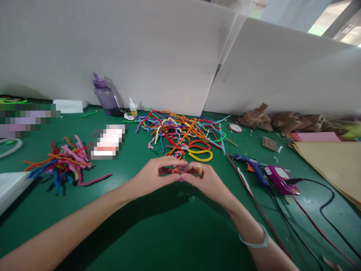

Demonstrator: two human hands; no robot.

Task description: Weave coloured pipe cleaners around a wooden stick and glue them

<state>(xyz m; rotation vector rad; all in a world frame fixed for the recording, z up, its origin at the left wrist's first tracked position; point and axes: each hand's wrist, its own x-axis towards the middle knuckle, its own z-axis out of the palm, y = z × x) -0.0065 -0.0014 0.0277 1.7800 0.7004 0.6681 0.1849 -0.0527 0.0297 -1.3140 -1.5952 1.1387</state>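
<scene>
From the camera on my head, my left hand [153,174] and my right hand [203,180] meet fingertip to fingertip over the green table [169,226]. Between them I pinch a small bundle of pipe cleaners [178,170] — red and blue show through the gap, the rest hidden under my fingers. Both sets of fingers are curled in and pressed on it from either side, I judge so the wire cannot spring loose. A wooden stick [199,170] stands up between the fingers of my right hand, just beside the bundle; how it joins the bundle I cannot tell.

Just beyond my fingertips lies the loose heap of coloured pipe cleaners [180,131], with yellow and red loops [200,150] nearest — close enough, it seems, to pick from without shifting. Off to the left of my left hand sits a smaller pile [63,160], well apart. To the right of my right hand lie a blue glue gun [251,165] and a purple one [280,180], cords trailing toward me. Far behind the heap stand a purple bottle [105,94] and a small glue bottle [132,106].
</scene>
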